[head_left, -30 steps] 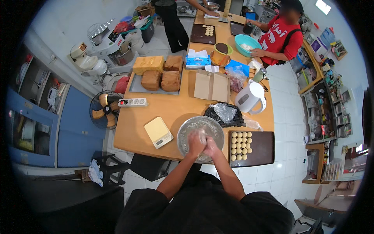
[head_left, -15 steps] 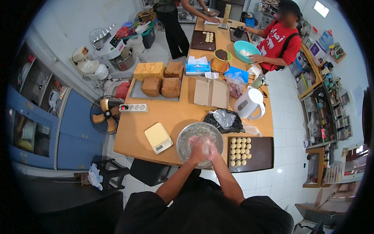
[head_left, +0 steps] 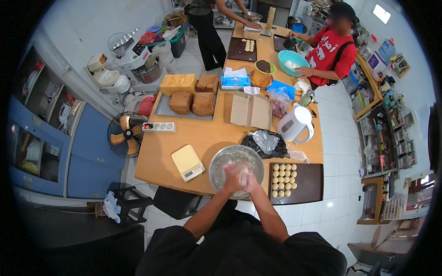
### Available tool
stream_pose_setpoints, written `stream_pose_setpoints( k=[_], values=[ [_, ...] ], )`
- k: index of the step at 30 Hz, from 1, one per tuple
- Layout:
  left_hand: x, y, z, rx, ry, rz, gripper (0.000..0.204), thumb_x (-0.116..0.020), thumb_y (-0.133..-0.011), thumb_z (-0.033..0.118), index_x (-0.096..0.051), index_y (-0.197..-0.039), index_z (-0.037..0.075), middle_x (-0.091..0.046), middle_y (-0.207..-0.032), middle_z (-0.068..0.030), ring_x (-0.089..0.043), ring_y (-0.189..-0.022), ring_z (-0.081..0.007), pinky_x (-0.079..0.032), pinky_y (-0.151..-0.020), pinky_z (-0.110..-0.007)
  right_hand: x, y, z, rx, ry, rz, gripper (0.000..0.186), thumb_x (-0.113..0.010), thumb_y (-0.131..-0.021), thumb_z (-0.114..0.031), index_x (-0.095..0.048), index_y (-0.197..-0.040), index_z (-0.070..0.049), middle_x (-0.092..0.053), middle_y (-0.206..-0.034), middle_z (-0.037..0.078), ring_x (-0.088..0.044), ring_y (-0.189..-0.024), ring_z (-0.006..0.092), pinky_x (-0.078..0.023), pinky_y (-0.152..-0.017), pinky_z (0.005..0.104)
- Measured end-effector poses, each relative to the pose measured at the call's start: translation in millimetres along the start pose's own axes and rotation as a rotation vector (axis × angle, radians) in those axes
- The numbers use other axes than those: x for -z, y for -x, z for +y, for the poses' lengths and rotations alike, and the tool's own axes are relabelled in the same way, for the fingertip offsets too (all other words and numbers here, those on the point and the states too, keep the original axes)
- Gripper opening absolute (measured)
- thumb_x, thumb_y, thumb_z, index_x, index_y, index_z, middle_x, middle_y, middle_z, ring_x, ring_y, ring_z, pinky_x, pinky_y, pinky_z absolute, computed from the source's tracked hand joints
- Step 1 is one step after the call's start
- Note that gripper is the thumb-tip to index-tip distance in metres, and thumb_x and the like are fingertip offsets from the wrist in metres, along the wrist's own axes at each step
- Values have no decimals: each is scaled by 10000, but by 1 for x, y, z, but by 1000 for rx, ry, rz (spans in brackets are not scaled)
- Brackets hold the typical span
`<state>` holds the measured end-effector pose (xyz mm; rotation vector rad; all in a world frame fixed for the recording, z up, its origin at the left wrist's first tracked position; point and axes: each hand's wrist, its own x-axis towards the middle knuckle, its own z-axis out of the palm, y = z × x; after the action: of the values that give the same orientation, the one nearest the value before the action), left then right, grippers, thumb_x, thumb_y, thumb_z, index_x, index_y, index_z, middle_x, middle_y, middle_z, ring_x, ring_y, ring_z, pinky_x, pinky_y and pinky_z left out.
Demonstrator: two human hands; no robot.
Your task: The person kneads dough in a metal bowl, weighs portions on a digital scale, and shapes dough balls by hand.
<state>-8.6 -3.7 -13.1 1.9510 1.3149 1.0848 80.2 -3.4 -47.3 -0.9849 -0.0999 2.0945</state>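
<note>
Meeting over a steel mixing bowl (head_left: 220, 161) in the head view, the left hand (head_left: 231, 176) and right hand (head_left: 249, 179) look whitened and blurred (whether either grips anything, I cannot tell). The bowl sits at the near edge of the bench (head_left: 156, 158), its inside smeared with pale residue. A digital kitchen scale (head_left: 188, 161) lies to its left; to its right, a dark baking tray (head_left: 311, 184) bears rows of round dough balls (head_left: 282, 180).

Bright light leaves glare on the floor (head_left: 329, 205). The hands (head_left: 233, 177) look blurred. Lines curve near dark corners.
</note>
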Motion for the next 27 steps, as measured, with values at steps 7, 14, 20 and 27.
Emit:
stream_pose_setpoints(
  k=[7,14,20,27],
  values=[
    [-1,2,-23,-96,-28,31,275,-579,-775,172,-673,-1008,61,-655,-1010,-185,-591,-1004,-371,-408,-950,-463,-5,9,-8,-59,-281,-439,569,-357,-977,-378,-417,-1351,47,-492,-1357,203,-474,-1261,300,-332,-1104,387],
    [-8,10,-9,-284,-46,-12,273,-587,-764,162,-665,-1008,66,-656,-1009,-164,-596,-1003,-365,-401,-958,-473,-4,18,-3,41,-96,-166,512,-362,-980,-352,-445,-1339,4,-508,-1346,182,-493,-1246,279,-371,-1075,394],
    [1,-2,10,-25,78,55,285,-574,-789,185,-664,-1032,64,-650,-1007,-162,-581,-1003,-373,-414,-930,-456,2,16,-3,28,-99,-108,434,-352,-986,-326,-509,-1267,-35,-566,-1267,144,-548,-1159,271,-424,-1018,397],
    [7,-5,21,180,34,106,251,-535,-827,144,-658,-1029,60,-649,-1034,-162,-579,-1027,-371,-394,-985,-451,-4,12,-2,90,-139,-118,414,-340,-995,-306,-509,-1259,-36,-576,-1243,130,-570,-1122,258,-458,-985,400]
  ],
)
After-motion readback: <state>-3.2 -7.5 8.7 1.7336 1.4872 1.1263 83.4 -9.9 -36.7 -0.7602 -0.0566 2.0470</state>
